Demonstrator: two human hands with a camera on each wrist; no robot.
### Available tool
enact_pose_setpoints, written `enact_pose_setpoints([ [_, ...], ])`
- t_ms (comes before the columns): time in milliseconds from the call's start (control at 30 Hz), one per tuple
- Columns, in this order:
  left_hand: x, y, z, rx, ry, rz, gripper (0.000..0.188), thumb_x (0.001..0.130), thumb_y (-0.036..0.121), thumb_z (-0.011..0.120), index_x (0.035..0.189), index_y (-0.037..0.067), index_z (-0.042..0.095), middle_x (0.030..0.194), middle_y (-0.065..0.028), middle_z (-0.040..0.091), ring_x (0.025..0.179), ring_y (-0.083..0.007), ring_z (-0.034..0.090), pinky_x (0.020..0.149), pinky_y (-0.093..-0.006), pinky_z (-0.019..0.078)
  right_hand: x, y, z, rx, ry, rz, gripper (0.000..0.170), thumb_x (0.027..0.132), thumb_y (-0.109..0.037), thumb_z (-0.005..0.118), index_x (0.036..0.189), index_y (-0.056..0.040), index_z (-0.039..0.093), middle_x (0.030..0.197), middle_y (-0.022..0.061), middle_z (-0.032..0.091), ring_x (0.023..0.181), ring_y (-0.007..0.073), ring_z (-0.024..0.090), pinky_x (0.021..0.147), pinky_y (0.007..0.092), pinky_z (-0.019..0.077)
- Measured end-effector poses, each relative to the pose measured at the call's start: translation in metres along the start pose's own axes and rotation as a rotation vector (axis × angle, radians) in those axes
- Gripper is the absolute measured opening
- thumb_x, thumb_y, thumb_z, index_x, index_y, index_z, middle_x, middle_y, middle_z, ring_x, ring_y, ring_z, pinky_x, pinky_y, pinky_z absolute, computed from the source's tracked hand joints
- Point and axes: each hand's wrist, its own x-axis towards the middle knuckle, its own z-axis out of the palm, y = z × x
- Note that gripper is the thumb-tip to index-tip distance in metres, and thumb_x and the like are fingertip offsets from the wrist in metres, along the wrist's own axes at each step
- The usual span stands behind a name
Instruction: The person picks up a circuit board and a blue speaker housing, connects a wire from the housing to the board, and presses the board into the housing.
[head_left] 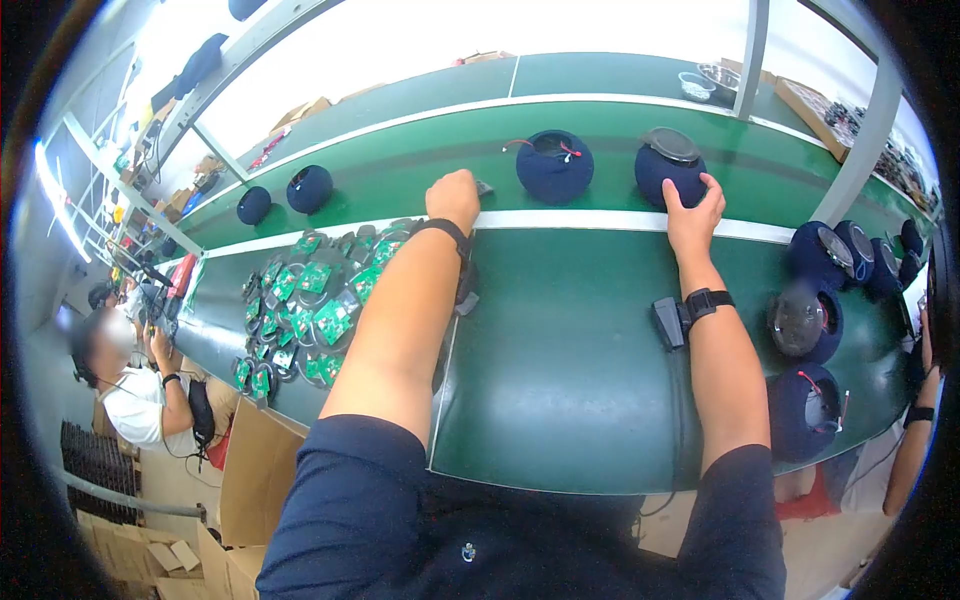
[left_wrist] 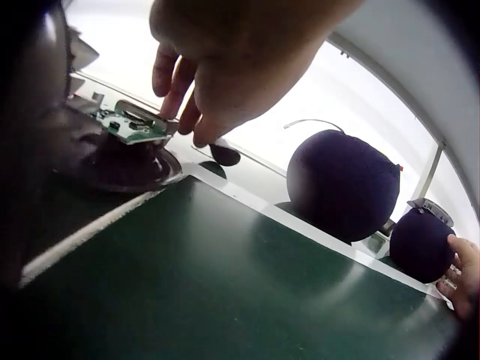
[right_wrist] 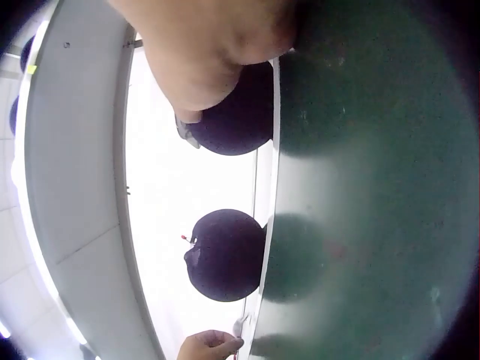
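My left hand (head_left: 453, 200) is at the raised white edge beyond the circuit boards, its fingers bent together. A small grey, dark-ended piece (head_left: 484, 188) sticks out from its fingertips; in the left wrist view its dark round end (left_wrist: 225, 154) shows below the thumb. To the right, my right hand (head_left: 695, 215) holds a round navy speaker shell (head_left: 655, 180), thumb and fingers spread over its near side. A grey disc (head_left: 672, 145) sits tilted on that shell's top. Between the hands stands another navy shell (head_left: 555, 180), its top opening showing red and white wires.
Many green circuit boards (head_left: 315, 277) on dark round bases crowd the left of the table. Several navy shells (head_left: 805, 410) line the right side. Two more shells (head_left: 310, 188) stand far left on the green belt (head_left: 400, 165). A metal post (head_left: 860, 130) rises at right.
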Motion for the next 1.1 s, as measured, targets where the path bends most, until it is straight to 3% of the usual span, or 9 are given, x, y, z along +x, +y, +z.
enact_pose_setpoints([
  [200, 0.0, -0.005, -0.005, 0.068, -0.277, 0.024, 0.023, 0.09, 0.018, 0.06, 0.106, 0.006, 0.071, 0.11, -0.0189, 0.072, 0.107, -0.0355, 0.067, 0.091, -0.0482, 0.0532, 0.001, 0.005, 0.003, -0.012, 0.03, -0.013, 0.074, 0.081, -0.039, 0.082, 0.135, -0.0034, 0.046, 0.137, 0.0236, 0.045, 0.131, 0.041, 0.041, 0.112, 0.051, 0.0322],
  [367, -0.005, 0.042, -0.018, -0.472, 0.162, 0.337, 0.042, 0.089, 0.028, 0.066, 0.126, 0.01, 0.06, 0.117, -0.0203, 0.067, 0.109, -0.0362, 0.066, 0.093, -0.0482, 0.0513, 0.002, 0.012, 0.007, -0.034, 0.057, -0.029, 0.076, 0.08, -0.039, 0.081, 0.137, -0.0027, 0.045, 0.139, 0.0242, 0.044, 0.132, 0.0415, 0.041, 0.113, 0.0513, 0.0315],
  [467, -0.02, 0.081, -0.037, -0.229, -0.143, 0.366, 0.056, 0.088, 0.035, 0.072, 0.136, 0.017, 0.052, 0.115, -0.019, 0.065, 0.108, -0.0379, 0.066, 0.09, -0.0492, 0.0535, 0.002, 0.006, 0.004, -0.04, 0.049, -0.018, 0.079, 0.08, -0.039, 0.081, 0.139, -0.0022, 0.043, 0.141, 0.0246, 0.042, 0.133, 0.042, 0.04, 0.114, 0.0519, 0.0302],
  [600, -0.029, 0.092, -0.047, -0.17, -0.17, 0.372, 0.055, 0.088, 0.043, 0.072, 0.132, 0.016, 0.052, 0.11, -0.0211, 0.066, 0.104, -0.0397, 0.066, 0.089, -0.0484, 0.054, 0.001, -0.002, 0.0, -0.041, 0.12, -0.049, 0.081, 0.081, -0.038, 0.08, 0.141, -0.0025, 0.041, 0.144, 0.0253, 0.04, 0.136, 0.0427, 0.037, 0.115, 0.0521, 0.0286],
  [733, -0.039, 0.077, -0.071, -0.171, -0.08, 0.609, 0.043, 0.094, 0.041, 0.066, 0.125, 0.014, 0.054, 0.104, -0.02, 0.065, 0.097, -0.0407, 0.066, 0.084, -0.0492, 0.054, 0.002, -0.033, -0.009, -0.016, 0.207, -0.429, 0.07, 0.085, -0.03, 0.076, 0.141, -0.0032, 0.044, 0.149, 0.0268, 0.037, 0.14, 0.0422, 0.034, 0.117, 0.051, 0.0266],
  [800, -0.05, 0.063, -0.093, -0.156, -0.132, 0.672, 0.038, 0.096, 0.041, 0.062, 0.121, 0.013, 0.056, 0.103, -0.0188, 0.065, 0.095, -0.0406, 0.066, 0.082, -0.0491, 0.0534, -0.003, -0.053, -0.009, 0.051, 0.072, -0.631, 0.046, 0.088, -0.023, 0.072, 0.128, -0.0044, 0.058, 0.141, 0.0196, 0.053, 0.134, 0.0379, 0.046, 0.115, 0.0473, 0.0309],
  [867, -0.069, 0.046, -0.11, -0.205, -0.22, 0.807, 0.036, 0.096, 0.04, 0.063, 0.117, 0.012, 0.058, 0.104, -0.0168, 0.065, 0.095, -0.0393, 0.066, 0.081, -0.0486, 0.053, -0.009, -0.069, -0.009, 0.252, -0.403, -0.571, 0.036, 0.09, -0.019, 0.07, 0.123, -0.0056, 0.063, 0.136, 0.0161, 0.059, 0.13, 0.0338, 0.052, 0.113, 0.0435, 0.0361],
  [1000, -0.118, 0.018, -0.136, -0.238, -0.317, 1.007, 0.03, 0.094, 0.032, 0.065, 0.115, 0.012, 0.06, 0.108, -0.0144, 0.065, 0.098, -0.0368, 0.066, 0.083, -0.0453, 0.0538, -0.036, -0.127, -0.037, 0.45, -1.22, -0.501, 0.029, 0.09, -0.019, 0.072, 0.116, -0.0066, 0.069, 0.136, 0.0146, 0.06, 0.13, 0.0292, 0.053, 0.113, 0.0399, 0.0376],
  [1100, -0.153, 0.004, -0.141, -0.305, -0.302, 0.951, 0.036, 0.093, 0.025, 0.065, 0.126, 0.012, 0.06, 0.119, -0.0135, 0.064, 0.106, -0.0346, 0.065, 0.091, -0.0429, 0.0535, -0.062, -0.149, -0.051, 0.395, -1.447, -0.551, 0.021, 0.09, -0.021, 0.072, 0.107, -0.008, 0.073, 0.141, 0.0165, 0.055, 0.133, 0.0313, 0.05, 0.113, 0.0422, 0.0363],
])
